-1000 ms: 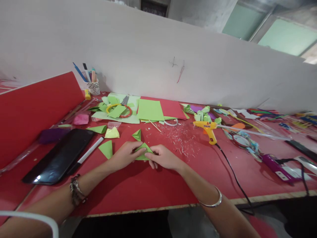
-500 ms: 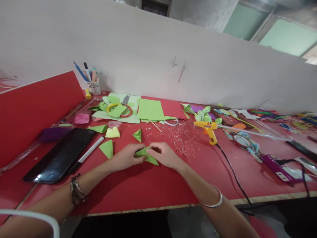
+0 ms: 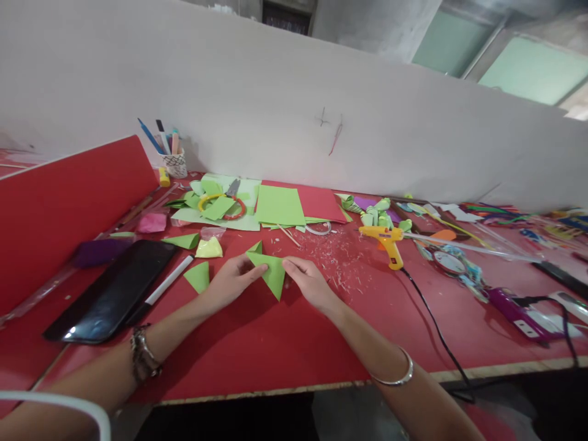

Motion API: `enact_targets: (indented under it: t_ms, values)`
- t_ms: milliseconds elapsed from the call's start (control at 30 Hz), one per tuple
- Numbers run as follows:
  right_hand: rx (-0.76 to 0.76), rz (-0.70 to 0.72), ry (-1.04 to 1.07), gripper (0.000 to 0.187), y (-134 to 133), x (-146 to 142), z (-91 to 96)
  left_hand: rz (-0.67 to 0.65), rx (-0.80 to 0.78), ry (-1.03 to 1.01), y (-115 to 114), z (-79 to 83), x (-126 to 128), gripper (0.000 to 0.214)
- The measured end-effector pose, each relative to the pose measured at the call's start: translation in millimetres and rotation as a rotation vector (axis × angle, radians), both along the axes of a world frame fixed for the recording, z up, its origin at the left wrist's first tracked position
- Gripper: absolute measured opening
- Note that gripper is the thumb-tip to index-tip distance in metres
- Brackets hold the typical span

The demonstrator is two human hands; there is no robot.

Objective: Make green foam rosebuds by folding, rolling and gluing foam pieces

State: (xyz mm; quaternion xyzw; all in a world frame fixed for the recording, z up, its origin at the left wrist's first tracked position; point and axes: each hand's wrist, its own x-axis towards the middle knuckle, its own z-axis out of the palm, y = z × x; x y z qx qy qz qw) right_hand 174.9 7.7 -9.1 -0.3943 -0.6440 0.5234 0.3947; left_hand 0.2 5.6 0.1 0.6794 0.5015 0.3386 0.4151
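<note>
Both of my hands hold a folded green paper triangle (image 3: 273,273) a little above the red table (image 3: 285,343), its tip pointing down towards me. My left hand (image 3: 232,278) pinches the triangle's left corner. My right hand (image 3: 309,280) pinches its right corner. Just behind the left hand stands a small folded green triangle (image 3: 255,248). Other folded green pieces (image 3: 198,275) (image 3: 182,239) and a pale yellow one (image 3: 208,247) lie to the left.
A black phone (image 3: 113,290) and a white marker (image 3: 168,279) lie at left. A yellow glue gun (image 3: 384,239) with a black cord sits at right. Green sheets (image 3: 278,205), scissors with coloured handles (image 3: 223,199) and a pen cup (image 3: 174,162) are behind. Paper scraps cover the far right.
The green paper lay flat under my fingers. I have lifted it and turned it, so it is held up as a triangle with its tip pointing down.
</note>
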Motion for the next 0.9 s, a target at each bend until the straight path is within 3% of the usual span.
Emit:
enact_targets:
  t_ms: [167, 233, 367, 500, 633, 900]
  values:
    - [0.016, -0.008, -0.016, 0.027, -1.3, -0.9, 2.4, -0.020, 0.130, 0.169, -2.7, -3.1, 2.0, 0.032]
    - [0.043, -0.015, -0.010, 0.019, -2.2, -0.1, 3.7, -0.020, 0.094, 0.120, -2.9, -1.7, 1.5, 0.031]
    - [0.231, 0.015, -0.050, 0.037, -4.0, 3.3, 7.5, -0.005, -0.054, -0.036, -2.8, 0.3, -0.7, 0.030]
    - [0.398, 0.070, -0.153, 0.023, -5.0, 6.2, 13.5, 0.008, -0.153, -0.056, -2.6, -1.7, -3.0, 0.033]
    - [0.401, 0.072, -0.192, 0.017, -5.1, 7.3, 16.8, 0.059, -0.205, -0.059, -2.2, -5.4, -4.5, 0.033]
    - [0.348, 0.106, -0.141, 0.015, -2.7, 9.5, 13.6, 0.040, -0.252, -0.093, -4.6, -1.5, -3.2, 0.031]
